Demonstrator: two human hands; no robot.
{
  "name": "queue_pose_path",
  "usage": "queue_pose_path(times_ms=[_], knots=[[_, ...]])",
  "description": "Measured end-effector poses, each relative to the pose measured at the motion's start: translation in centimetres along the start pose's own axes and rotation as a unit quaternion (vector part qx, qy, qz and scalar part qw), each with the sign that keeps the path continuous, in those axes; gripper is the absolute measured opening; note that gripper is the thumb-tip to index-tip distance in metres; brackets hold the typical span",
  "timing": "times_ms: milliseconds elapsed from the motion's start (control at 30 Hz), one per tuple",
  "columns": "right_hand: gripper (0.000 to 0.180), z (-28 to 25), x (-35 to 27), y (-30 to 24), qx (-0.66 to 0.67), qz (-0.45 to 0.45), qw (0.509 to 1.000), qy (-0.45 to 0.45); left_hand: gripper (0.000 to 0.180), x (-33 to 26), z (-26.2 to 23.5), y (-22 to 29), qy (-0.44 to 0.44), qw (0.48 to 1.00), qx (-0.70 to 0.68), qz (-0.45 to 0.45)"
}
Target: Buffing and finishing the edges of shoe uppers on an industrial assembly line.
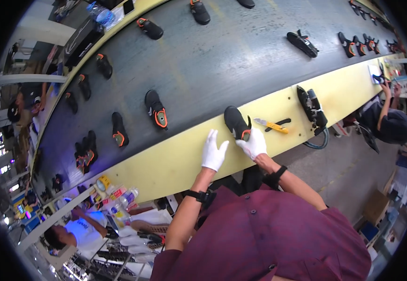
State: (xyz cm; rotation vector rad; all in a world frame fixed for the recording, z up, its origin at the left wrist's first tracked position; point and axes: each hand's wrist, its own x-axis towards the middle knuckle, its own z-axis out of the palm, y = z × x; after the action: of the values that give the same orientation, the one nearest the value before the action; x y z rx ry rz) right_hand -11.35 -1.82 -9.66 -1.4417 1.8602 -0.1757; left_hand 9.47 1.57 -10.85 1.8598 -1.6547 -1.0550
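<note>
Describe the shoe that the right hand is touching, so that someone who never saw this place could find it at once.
A long dark belt carries many black shoes, and a pale yellow ledge runs along its near side. The shoe lies at the near edge of the belt, partly over this ledge, with the white-gloved right hand on its heel. Unlike the other shoes, it is the only one being touched, beside a yellow-handled tool.

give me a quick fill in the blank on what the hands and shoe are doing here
1. Both hands wear ____ gloves.
2. The right hand grips the heel of a black ____ with orange trim.
3. The left hand is ____, fingers spread, holding nothing.
4. The yellow-handled tool lies on the ____ ledge.

Missing words: white; shoe; open; yellow
</note>
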Motion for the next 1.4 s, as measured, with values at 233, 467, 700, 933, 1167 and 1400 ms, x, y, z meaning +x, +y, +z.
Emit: queue_pose_path(times_ms=[233, 467, 700, 933, 1167, 1400], knots=[[0.073, 0.8, -3.4, 1.6, 0.040, -0.099, 0.994, 0.008, 0.056, 4.2, -10.6, -11.0, 0.118, 0.956, 0.268, -0.016], [0.068, 2.2, -5.2, 1.4, 0.091, -0.046, 0.994, -0.036, 0.080, 0.1, -5.1, -5.8, -0.044, 0.995, 0.085, 0.001], [0.042, -2.7, -2.2, 6.3, -0.026, -0.157, 0.986, 0.043, 0.096, -3.9, 1.7, 2.0, -0.021, 0.987, 0.157, 0.023], [0.027, -7.6, 4.6, 9.7, -0.301, -0.170, 0.931, 0.119, 0.089, 0.8, 0.0, 2.8, -0.092, 0.970, 0.152, 0.165], [0.022, -8.8, 6.2, 11.2, -0.251, -0.211, 0.945, 0.010, 0.094, 0.6, 0.9, 1.7, -0.023, 0.979, 0.155, 0.128], [0.014, -10.4, 4.8, 5.0, -0.038, -0.299, 0.950, -0.077, 0.112, 2.0, -1.8, 1.0, -0.128, 0.981, 0.112, 0.097]])
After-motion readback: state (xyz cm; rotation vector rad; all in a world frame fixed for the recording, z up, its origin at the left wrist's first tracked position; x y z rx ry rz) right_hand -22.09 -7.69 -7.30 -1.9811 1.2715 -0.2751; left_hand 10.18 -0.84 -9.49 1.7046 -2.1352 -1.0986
